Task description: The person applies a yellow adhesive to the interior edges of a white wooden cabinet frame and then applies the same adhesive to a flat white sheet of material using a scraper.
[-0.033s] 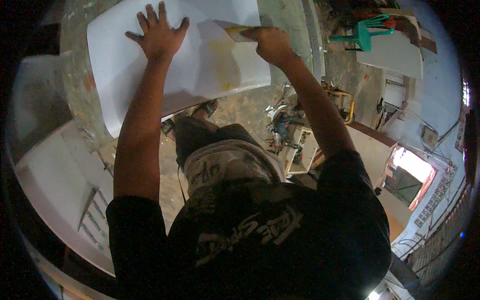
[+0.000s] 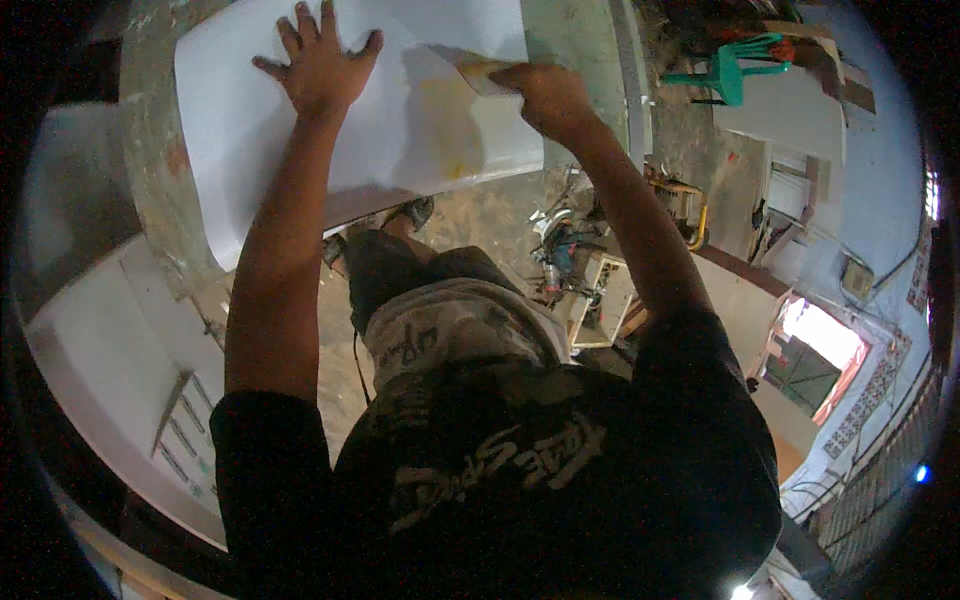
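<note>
Pressing left hand (image 2: 318,75) flat on white sheet (image 2: 225,125), fingers spread wide, gripping nothing; right hand (image 2: 555,98) curled around flat scraper (image 2: 486,80) over sheet's right side. Sheet lies across worn greenish tabletop (image 2: 152,140). Looks light, thin, bendy, probably slippery, easily creased: I'd steady it with open palm, lift by opposite edges. Scraper likely light, best held at back end. Sheet smooth, faintly shiny, yellowish patch (image 2: 448,125) near my scraper.

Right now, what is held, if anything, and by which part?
The right hand grips a flat scraper-like tool by its right end; the left hand, spread on the white sheet, holds nothing.
</note>
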`<state>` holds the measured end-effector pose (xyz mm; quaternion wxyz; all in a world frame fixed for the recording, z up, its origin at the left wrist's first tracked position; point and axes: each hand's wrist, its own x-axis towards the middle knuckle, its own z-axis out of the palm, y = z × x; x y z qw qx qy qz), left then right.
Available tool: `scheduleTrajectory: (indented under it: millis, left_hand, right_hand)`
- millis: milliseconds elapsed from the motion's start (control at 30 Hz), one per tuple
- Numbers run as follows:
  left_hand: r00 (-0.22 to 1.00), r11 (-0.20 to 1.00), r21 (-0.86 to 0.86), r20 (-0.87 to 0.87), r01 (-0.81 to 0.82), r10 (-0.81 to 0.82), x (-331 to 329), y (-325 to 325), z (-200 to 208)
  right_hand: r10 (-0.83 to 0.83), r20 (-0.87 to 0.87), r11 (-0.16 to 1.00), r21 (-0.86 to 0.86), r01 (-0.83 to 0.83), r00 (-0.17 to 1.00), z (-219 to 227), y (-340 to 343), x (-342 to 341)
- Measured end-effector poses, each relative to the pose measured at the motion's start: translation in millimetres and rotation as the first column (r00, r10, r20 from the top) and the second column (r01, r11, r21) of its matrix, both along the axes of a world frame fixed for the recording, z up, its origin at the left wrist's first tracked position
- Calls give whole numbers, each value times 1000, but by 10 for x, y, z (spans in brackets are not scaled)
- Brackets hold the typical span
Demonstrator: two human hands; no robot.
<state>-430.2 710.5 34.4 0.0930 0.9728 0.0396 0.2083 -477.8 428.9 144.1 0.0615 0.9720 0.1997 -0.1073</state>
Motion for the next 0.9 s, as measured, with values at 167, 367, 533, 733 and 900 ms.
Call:
scheduleTrajectory:
  millis: [167,367,533,733,900]
  left_hand:
    - [942,994,-93,-334,-52,18,-186,-218,719]
    - [993,994,111,-117,-20,33,-65,149,-6]
    - [953,950,-84,-7,300,-302,-205,710,-103]
    - [936,935,-53,50,351,-349,-384,1048,-8]
    - [943,940,-98,101,327,-318,-437,1062,17]
  right_hand:
    - [43,-189,968,253,7,981,41,-373,-996]
    - [45,-410,910,393,132,911,1005,273,-552]
    - [56,40,911,407,-67,998,783,869,-141]
    - [123,177,957,239,-164,976,-358,1281,-543]
    - [18,12,961,277,-20,1000,-11,1571,-452]
